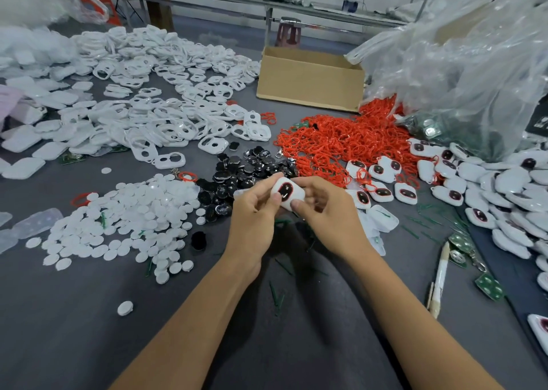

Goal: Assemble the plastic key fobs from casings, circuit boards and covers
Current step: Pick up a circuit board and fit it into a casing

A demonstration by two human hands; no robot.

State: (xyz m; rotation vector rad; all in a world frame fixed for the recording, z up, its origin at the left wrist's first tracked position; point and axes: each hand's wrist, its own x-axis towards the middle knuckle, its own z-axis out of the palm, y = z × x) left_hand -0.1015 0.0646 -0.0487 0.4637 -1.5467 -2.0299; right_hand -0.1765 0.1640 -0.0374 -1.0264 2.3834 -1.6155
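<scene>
Key fob (pixel 287 193), white with black oval window, above table (pixel 89 330) centre, pinched between both hands. Left hand (pixel 255 211): thumb on fob's left edge. Right hand (pixel 323 208): thumb on lower right corner, fingers curled behind. Cardboard box (pixel 310 78) at 12 o'clock, top open, contents hidden. Clear plastic bag (pixel 474 63) at 2 o'clock, green circuit boards (pixel 430 125) inside. Finished fobs (pixel 486 182) heaped at 3 o'clock.

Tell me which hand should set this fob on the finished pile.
Right, probably. The right hand pinches the fob, and the finished pile lies on its side; the left hand would have to cross over.
</scene>
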